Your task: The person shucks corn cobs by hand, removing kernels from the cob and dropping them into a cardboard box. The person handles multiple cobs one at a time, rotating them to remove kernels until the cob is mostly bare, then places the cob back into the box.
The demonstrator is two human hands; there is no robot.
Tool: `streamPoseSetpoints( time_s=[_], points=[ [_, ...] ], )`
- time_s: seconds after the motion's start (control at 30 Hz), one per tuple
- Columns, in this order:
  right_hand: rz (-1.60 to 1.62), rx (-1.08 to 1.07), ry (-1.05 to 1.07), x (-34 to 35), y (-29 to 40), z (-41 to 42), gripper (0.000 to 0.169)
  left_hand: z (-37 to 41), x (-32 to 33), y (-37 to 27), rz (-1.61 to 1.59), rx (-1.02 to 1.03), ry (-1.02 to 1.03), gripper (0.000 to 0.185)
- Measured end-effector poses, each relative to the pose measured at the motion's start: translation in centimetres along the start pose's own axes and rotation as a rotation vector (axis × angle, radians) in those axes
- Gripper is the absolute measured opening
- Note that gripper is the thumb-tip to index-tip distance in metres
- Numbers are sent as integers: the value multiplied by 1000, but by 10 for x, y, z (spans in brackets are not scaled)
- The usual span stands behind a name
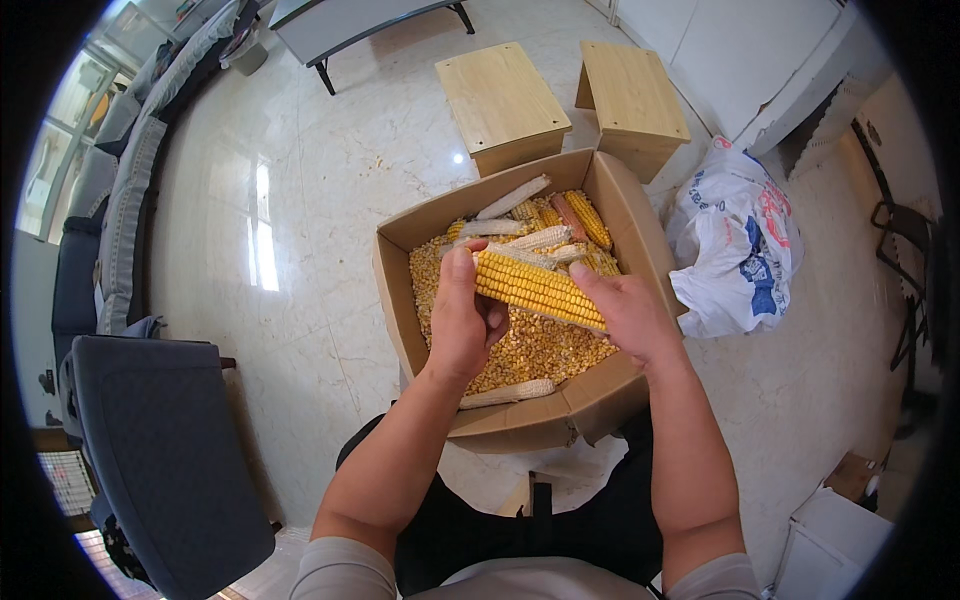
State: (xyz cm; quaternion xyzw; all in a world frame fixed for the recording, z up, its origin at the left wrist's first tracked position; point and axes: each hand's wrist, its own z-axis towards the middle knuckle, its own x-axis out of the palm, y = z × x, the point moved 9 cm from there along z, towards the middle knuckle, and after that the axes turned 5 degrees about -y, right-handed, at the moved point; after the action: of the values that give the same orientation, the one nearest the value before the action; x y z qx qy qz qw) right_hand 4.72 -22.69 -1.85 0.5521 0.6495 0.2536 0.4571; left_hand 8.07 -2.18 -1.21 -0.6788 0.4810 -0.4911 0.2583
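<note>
Between my two hands, above an open cardboard box (pixel 405 300), lies an ear of yellow corn (pixel 536 289). My left hand (pixel 461 307) grips its left end, thumb on top. The right end is in my right hand (pixel 626 311), whose thumb presses on the kernels. Loose corn kernels (pixel 532 352) fill much of the box. Bare cobs (pixel 514 197), several unshelled ears (pixel 587 217) and a reddish cob (pixel 568 216) lie at the box's far side. Another bare cob (pixel 517 393) rests along the near wall.
Two wooden stools (pixel 504 97) (pixel 637 97) stand beyond the box. A white printed plastic bag (pixel 735 240) sits against its right side. A grey padded seat (pixel 169 457) is at the lower left, a low table (pixel 360 26) farther off. A few crumbs lie on the tiled floor.
</note>
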Motion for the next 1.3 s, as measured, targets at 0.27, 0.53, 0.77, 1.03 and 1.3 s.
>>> streamPoseSetpoints(
  time_s=[0.27, 0.53, 0.77, 1.03, 1.3],
  points=[
    [105, 113, 3, -9, -9, 2, 69, -7, 14, -10, 2, -70, 122, 47],
    [55, 192, 15, -1, 3, -9, 67, 5, 8, -12, -138, 15, 163, 48],
    [-92, 87, -20, 5, 12, -11, 72, 5, 1, -21, 37, 142, 30, 41],
    [-296, -90, -138, 8, 28, -18, 74, 13, -19, 7, -160, -114, -186, 45],
    [-111, -51, -50, -12, 11, -4, 74, 2, 4, 4, -238, -67, -52, 46]
  ],
)
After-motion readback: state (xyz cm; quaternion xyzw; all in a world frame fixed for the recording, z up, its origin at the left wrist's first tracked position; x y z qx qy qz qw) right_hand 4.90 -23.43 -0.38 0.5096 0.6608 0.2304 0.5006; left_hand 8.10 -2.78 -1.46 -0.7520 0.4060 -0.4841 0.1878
